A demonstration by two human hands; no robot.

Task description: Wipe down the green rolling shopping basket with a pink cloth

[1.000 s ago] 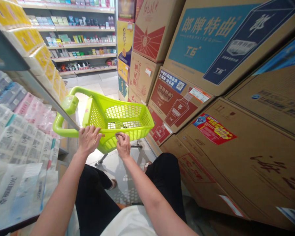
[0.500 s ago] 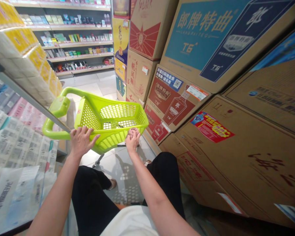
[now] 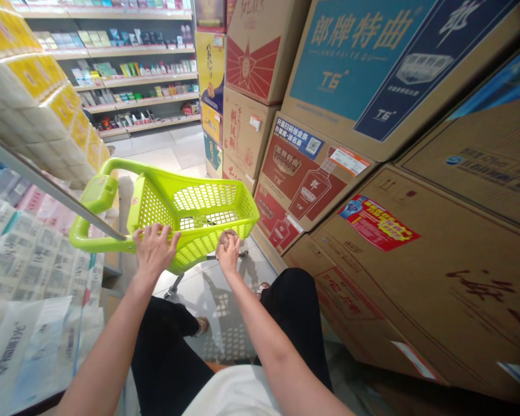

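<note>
A lime-green plastic shopping cart (image 3: 199, 190) with perforated basket walls stands sideways in front of me. My left hand (image 3: 156, 248) has its fingers hooked over the cart's near rim, close to the handle end, with the thumb apart along the side. In my right hand (image 3: 229, 254) is a small crumpled brownish cloth (image 3: 226, 236), held by the near wall toward the narrow front end. Whether the cloth touches the wall I cannot tell. The basket's visible floor shows only its grid.
Stacked cardboard cartons (image 3: 351, 231) wall the right side. On the left are yellow-and-white wrapped packs (image 3: 47, 104), plastic-wrapped packages (image 3: 34, 260) and a metal bar (image 3: 60, 185) slanting near the cart handle. Stocked shelves (image 3: 125, 75) stand at the back; my legs are below.
My right hand has drawn slightly down and left from the rim, showing more of the cloth. My left hand has slid slightly right along the rim. The cart sits slightly further left in view.
</note>
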